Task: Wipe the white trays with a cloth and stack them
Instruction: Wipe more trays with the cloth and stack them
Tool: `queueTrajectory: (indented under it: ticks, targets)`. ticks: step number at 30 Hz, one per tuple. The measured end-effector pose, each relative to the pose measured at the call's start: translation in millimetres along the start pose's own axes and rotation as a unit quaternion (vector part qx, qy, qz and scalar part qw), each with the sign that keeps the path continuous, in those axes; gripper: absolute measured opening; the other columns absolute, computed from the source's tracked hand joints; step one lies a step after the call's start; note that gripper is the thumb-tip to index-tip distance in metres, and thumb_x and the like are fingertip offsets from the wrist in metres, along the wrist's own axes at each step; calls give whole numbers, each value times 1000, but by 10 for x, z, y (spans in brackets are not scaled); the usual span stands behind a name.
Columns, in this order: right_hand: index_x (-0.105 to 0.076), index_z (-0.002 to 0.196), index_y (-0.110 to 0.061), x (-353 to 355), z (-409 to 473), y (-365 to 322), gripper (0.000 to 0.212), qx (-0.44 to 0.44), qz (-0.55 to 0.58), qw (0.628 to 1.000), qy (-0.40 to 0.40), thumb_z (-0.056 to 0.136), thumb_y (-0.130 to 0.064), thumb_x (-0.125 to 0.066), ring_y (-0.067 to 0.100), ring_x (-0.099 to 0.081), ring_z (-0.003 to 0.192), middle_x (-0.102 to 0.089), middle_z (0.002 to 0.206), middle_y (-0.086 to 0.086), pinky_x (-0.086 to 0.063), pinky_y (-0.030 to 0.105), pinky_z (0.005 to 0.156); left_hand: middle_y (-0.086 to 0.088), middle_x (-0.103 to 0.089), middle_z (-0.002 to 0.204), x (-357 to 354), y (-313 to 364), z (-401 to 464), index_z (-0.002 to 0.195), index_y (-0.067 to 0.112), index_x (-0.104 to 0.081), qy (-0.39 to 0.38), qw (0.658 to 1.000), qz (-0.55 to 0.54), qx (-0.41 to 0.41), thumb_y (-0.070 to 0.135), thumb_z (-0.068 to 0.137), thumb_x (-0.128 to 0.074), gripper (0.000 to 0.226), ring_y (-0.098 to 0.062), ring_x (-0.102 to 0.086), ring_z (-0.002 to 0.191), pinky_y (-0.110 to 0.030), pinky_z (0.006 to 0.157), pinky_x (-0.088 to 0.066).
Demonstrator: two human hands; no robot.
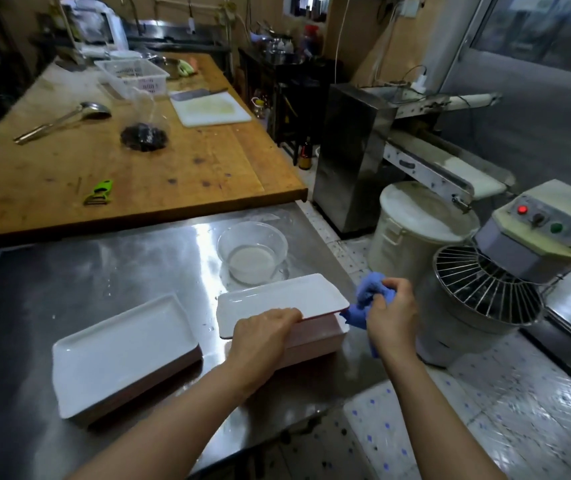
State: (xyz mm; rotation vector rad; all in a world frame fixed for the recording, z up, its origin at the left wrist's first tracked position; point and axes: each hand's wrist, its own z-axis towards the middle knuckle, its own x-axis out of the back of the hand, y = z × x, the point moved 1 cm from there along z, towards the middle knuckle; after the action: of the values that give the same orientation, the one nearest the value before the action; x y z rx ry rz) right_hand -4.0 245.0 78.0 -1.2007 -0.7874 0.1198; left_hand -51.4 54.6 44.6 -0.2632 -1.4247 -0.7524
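Note:
Two groups of white trays stand on the steel table [69, 271]. At the left lies a white tray [118, 351] on top of a dark-edged stack. At the right, my left hand [263, 337] grips the near edge of the top white tray [284, 297], which sits tilted on a stack of trays [315, 337]. My right hand [393, 315] holds a bunched blue cloth [369, 296] just past that tray's right end, over the table's edge.
A clear bowl [253, 251] with some liquid stands just behind the right stack. A wooden worktop [131, 174] beyond holds a green peeler [99, 192], a ladle and a cutting board. A dough mixer [485, 296] and a lidded bucket [419, 230] stand on the floor at the right.

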Motion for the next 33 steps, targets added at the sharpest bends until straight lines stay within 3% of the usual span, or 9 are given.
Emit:
queueTrajectory:
  ticks: [7,12,14,15,18,23,26,28,33]
  targets:
    - [-52,108,-15,39,220,239,21,-42,14,999,-19,91,-3,-48,16,-48,86,-50,97,-1,-34,28,69,5,-55,114,-322,152,-5,117,29,-52,3,1000,19,-4,16,93,-43,28,-18,-55,106,-28,61,-31]
    - [-50,103,-21,32,289,313,16,-35,23,999,-28,93,-8,-49,10,-46,77,-49,90,-6,-31,15,55,5,-71,93,-328,184,-44,91,24,-71,42,999,-3,-33,1,54,-82,45,-13,-70,83,-28,44,-53]
    - [-51,104,-20,27,306,321,17,-29,20,999,-32,93,-8,-49,6,-45,72,-48,89,-7,-34,9,53,6,-72,101,-382,172,-54,94,24,-73,38,999,-6,-26,-1,49,-83,52,-13,-70,91,-29,53,-57]
    - [-51,104,-19,25,309,323,17,-26,20,999,-35,92,-7,-49,5,-44,72,-48,89,-7,-36,7,54,7,-69,113,-428,164,-61,103,24,-71,26,999,-22,-17,-1,59,-78,51,-14,-66,104,-32,65,-57]
    - [-52,106,-17,3,311,313,18,-28,26,998,-46,93,-6,-49,8,-46,79,-49,93,-6,-33,12,60,14,-33,151,-555,113,-41,138,31,-44,-44,998,-34,23,10,94,-40,49,-9,-28,140,-31,100,-38]
    - [-52,105,-17,-59,274,236,18,-17,32,997,-61,92,-6,-49,10,-47,79,-50,93,-5,-35,8,53,13,-23,154,-572,90,20,143,32,-32,-106,993,-47,23,21,99,-32,46,-7,-16,142,-31,103,-32]
    - [-52,109,-15,-156,213,124,20,-2,44,996,-79,92,-5,-48,12,-48,86,-50,93,-5,-34,13,63,9,-8,159,-522,-7,-42,149,32,-13,-124,990,-41,58,35,98,-39,58,-10,-4,145,-38,116,-10]
    - [-51,107,-17,-258,156,7,19,11,51,994,-91,92,-5,-48,10,-47,82,-49,88,-8,-33,17,64,9,-5,159,-421,-151,-114,150,30,-9,-89,986,-64,123,41,98,-37,60,-10,1,146,-42,116,-3]
    - [-53,103,-19,-621,-103,-325,18,64,58,986,-144,92,-6,-48,8,-48,79,-53,93,-6,-36,5,55,2,-12,158,4,-766,-462,150,20,-16,22,950,-103,295,38,96,-45,63,-15,-7,146,-44,116,-11]
